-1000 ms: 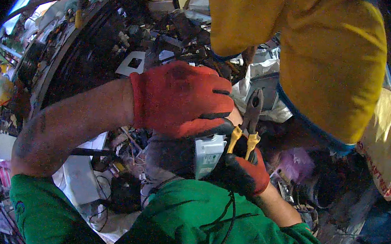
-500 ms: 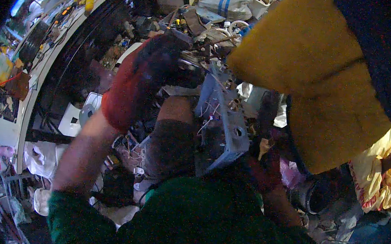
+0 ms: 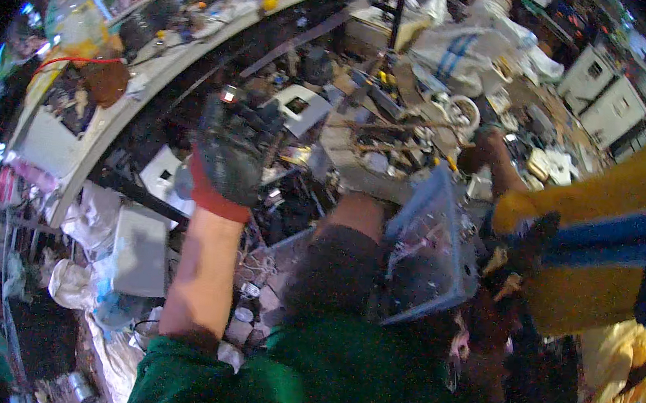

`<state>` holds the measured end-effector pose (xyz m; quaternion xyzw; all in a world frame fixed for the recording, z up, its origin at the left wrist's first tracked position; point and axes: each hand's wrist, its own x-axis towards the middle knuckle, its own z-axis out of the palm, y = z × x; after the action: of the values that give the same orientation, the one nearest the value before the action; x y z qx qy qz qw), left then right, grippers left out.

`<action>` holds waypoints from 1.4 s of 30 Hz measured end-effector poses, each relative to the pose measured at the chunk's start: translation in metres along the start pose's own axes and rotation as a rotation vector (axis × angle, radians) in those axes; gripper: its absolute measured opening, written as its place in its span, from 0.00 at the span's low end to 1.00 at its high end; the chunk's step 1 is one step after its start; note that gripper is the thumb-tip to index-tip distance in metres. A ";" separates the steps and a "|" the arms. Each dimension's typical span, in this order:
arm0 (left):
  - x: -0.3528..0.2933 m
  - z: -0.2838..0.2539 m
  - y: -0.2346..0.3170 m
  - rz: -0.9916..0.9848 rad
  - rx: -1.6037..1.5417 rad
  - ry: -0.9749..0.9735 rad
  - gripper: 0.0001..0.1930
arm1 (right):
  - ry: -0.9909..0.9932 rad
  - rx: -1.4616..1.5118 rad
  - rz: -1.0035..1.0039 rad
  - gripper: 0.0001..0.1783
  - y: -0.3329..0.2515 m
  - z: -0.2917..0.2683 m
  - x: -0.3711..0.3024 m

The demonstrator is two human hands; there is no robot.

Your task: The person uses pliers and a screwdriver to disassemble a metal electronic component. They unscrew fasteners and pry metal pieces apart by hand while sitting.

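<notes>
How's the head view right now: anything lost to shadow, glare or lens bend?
In the head view, deep shadow swallows most of the right hand, making its grip hard to read; the left hand is dim, its dark fingers blending together, while the left forearm looks brighter; glare washes out the upper-left rim, and the bench edge bows.

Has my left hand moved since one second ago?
Yes, to the left: a second ago the left hand was right of the white plate with the square hole; now it is left of that plate.
</notes>
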<state>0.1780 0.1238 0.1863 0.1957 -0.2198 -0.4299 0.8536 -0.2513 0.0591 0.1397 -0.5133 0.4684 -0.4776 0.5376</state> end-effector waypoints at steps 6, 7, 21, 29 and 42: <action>-0.014 0.003 0.000 -0.010 0.077 0.060 0.15 | 0.043 -0.003 -0.011 0.23 -0.028 0.023 0.049; -0.016 0.003 0.000 -0.008 0.085 0.064 0.16 | 0.044 -0.012 -0.003 0.23 -0.030 0.024 0.047; -0.046 0.007 -0.035 0.117 0.588 0.130 0.13 | -0.067 -0.524 -0.110 0.31 -0.059 0.063 0.059; -0.056 0.004 -0.037 0.448 1.693 0.013 0.24 | -0.138 -0.661 -0.071 0.35 -0.061 0.061 0.063; -0.054 0.010 -0.039 0.547 1.716 -0.024 0.24 | -0.215 -0.336 -0.053 0.36 -0.049 0.046 0.059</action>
<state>0.1187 0.1449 0.1626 0.7021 -0.5130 0.0981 0.4840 -0.2007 0.0042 0.1897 -0.6560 0.4676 -0.3493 0.4785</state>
